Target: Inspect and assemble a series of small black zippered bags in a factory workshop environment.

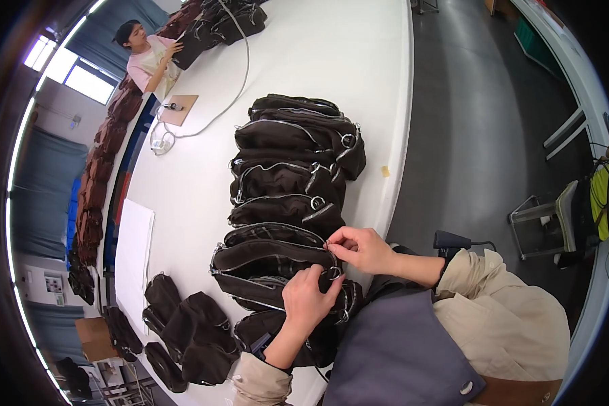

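Dark brown fabric bag (271,260) w/ silver zip lay near front edge of white table (358,61), nearest in a row of like bags (294,152) running away from the person; left hand (311,298) rested on it, fingers curled & pressed onto the cloth beside a metal ring (334,273), right hand (360,248) pinched the zip pull at bag's top edge. Small dark pouches (186,331) lay in a loose heap to the left, white sheet (134,254) beyond them; 2nd person (149,57) at far end held another dark bag, by a grey cable (237,88).
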Action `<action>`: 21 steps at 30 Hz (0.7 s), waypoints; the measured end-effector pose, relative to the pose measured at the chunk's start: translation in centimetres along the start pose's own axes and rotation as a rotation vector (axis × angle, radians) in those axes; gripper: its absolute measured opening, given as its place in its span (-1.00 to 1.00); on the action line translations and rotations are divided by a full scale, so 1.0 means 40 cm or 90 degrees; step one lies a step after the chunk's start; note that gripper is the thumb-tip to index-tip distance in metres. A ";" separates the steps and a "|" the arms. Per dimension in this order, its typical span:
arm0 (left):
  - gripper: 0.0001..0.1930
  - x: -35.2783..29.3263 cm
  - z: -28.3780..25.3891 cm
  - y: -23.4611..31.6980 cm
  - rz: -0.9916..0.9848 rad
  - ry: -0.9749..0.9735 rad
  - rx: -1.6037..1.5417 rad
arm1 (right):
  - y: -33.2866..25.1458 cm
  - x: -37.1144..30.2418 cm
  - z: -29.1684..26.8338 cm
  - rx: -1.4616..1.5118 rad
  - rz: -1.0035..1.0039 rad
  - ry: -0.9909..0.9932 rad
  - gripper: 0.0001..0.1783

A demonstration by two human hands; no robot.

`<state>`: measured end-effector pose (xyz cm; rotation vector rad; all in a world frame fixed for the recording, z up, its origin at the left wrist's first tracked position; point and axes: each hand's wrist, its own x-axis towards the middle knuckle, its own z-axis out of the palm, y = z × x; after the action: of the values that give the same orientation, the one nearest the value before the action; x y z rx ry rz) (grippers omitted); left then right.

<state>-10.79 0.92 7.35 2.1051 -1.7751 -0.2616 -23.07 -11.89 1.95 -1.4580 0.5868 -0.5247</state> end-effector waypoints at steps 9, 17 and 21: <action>-0.57 0.023 -0.014 -0.026 -0.201 -0.128 -0.171 | -0.009 0.016 -0.031 0.004 0.067 -0.054 -0.85; -0.52 0.072 -0.010 -0.062 -0.447 -0.052 -0.617 | -0.028 -0.097 0.095 -0.357 -0.572 -0.002 -0.88; -0.48 0.069 -0.017 -0.070 -0.350 -0.043 -0.382 | 0.005 -0.078 0.074 -0.374 -0.603 -0.119 -0.87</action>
<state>-7.45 -1.30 7.12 2.0713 -0.9308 -0.8929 -23.49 -7.60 1.96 -2.3094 -0.1738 -0.9785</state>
